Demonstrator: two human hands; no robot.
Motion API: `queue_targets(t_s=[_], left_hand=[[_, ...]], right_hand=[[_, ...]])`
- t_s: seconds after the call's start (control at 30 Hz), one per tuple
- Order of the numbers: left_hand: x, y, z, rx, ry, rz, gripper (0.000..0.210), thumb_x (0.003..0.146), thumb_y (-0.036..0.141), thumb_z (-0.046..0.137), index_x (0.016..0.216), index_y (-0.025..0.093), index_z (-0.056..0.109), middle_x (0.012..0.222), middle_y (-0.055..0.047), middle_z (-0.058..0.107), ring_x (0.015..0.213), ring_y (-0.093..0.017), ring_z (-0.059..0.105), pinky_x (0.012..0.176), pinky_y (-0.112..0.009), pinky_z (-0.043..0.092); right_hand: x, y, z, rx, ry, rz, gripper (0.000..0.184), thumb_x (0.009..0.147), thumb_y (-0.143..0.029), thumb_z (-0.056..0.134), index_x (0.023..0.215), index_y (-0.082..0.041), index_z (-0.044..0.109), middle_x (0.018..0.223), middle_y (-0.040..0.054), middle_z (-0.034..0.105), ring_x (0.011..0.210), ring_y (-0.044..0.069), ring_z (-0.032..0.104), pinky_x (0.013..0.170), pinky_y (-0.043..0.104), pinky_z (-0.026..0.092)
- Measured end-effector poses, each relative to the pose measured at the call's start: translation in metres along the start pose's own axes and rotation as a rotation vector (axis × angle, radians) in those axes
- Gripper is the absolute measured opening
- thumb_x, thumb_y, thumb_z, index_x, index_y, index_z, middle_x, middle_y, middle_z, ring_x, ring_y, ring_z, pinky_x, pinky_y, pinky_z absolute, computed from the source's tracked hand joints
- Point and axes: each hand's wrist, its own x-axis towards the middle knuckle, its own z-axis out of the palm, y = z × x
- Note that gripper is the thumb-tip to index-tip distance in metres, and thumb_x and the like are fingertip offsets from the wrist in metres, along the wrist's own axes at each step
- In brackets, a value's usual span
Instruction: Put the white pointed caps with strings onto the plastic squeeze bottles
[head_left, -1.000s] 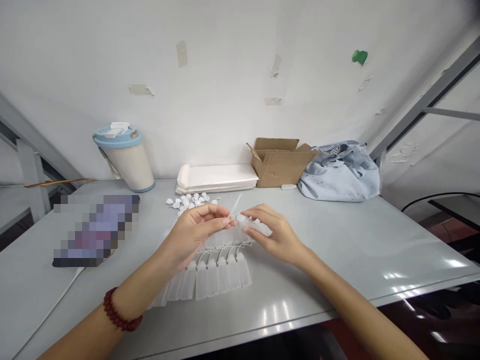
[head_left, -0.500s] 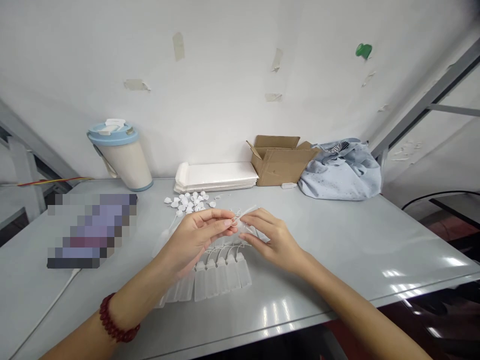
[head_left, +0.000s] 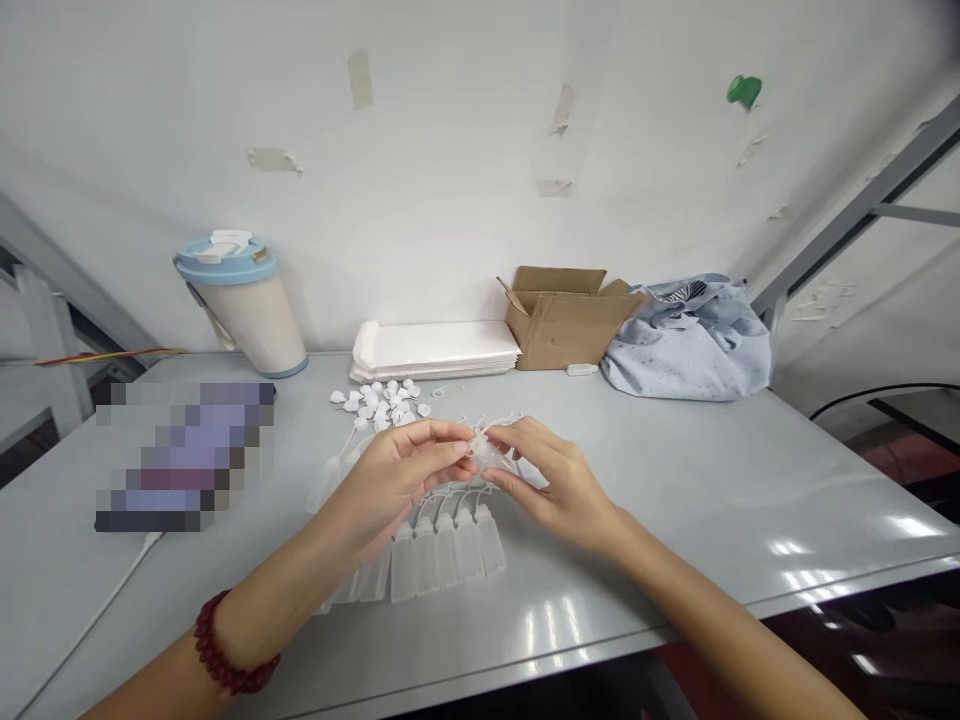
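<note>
Above the table, both hands meet at a small translucent plastic piece [head_left: 491, 454] with thin white loops sticking out at its top. My left hand [head_left: 397, 470] pinches its left side between thumb and fingers. On the other side, my right hand [head_left: 559, 475] has thumb and fingertips closed on it. Fingers partly cover the piece. Just below lie several translucent flat plastic pieces [head_left: 448, 558] in a row, each with a narrow neck and a thin curved strap. More of them are partly hidden under my left forearm. A heap of small white pieces [head_left: 384, 402] lies behind my left hand.
Along the wall stand a cream tumbler with a blue lid [head_left: 251, 310], a stack of white padded envelopes [head_left: 439, 348], an open cardboard box [head_left: 570, 330] and a pale blue cloth bag [head_left: 690, 345]. A blurred-out device [head_left: 187, 455] with a white cable [head_left: 90, 625] lies left on the grey table [head_left: 675, 480].
My right fingers have shifted slightly on the translucent piece, and more of its body shows between the hands. The view has moved a little; the things on the table stay put.
</note>
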Motion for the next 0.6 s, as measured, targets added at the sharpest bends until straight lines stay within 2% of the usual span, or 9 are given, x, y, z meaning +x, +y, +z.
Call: queue_targets(t_s=[0.13, 0.3, 0.43, 0.6], left_hand=[[-0.0001, -0.0007, 0.0015, 0.001, -0.027, -0.014, 0.009, 0.084, 0.023, 0.062, 0.086, 0.018, 0.070, 0.080, 0.000, 0.065, 0.079, -0.012, 0.062, 0.084, -0.028, 0.050], [-0.0002, -0.0013, 0.0047, 0.052, -0.052, -0.007, 0.011, 0.084, 0.025, 0.060, 0.083, 0.018, 0.069, 0.076, 0.001, 0.063, 0.075, -0.011, 0.060, 0.079, -0.026, 0.050], [-0.0025, -0.0004, 0.0069, 0.175, 0.010, 0.025, 0.014, 0.085, 0.029, 0.059, 0.085, 0.019, 0.068, 0.073, 0.001, 0.063, 0.073, -0.012, 0.060, 0.077, -0.027, 0.049], [-0.0076, 0.0025, 0.0097, 0.380, 0.119, 0.165, 0.013, 0.082, 0.026, 0.059, 0.091, 0.021, 0.066, 0.079, 0.001, 0.064, 0.073, -0.014, 0.060, 0.067, -0.025, 0.050]], right_hand=[[-0.0006, -0.0013, -0.0012, 0.027, -0.018, 0.044, 0.037, 0.085, -0.017, 0.061, 0.122, -0.015, 0.052, 0.089, 0.0078, 0.063, 0.083, 0.018, 0.057, 0.073, 0.032, 0.051], [0.0012, -0.0045, -0.0024, 0.052, -0.052, 0.070, 0.034, 0.087, -0.016, 0.059, 0.120, -0.020, 0.054, 0.092, 0.0060, 0.065, 0.083, 0.016, 0.058, 0.075, 0.031, 0.050], [0.0008, -0.0053, -0.0027, 0.051, -0.041, 0.094, 0.033, 0.085, -0.018, 0.061, 0.118, -0.019, 0.055, 0.090, 0.0053, 0.065, 0.081, 0.016, 0.059, 0.074, 0.029, 0.051], [-0.0014, -0.0038, -0.0021, 0.050, -0.031, 0.108, 0.035, 0.084, -0.021, 0.064, 0.117, -0.018, 0.054, 0.088, 0.0047, 0.064, 0.076, 0.015, 0.058, 0.068, 0.027, 0.051]])
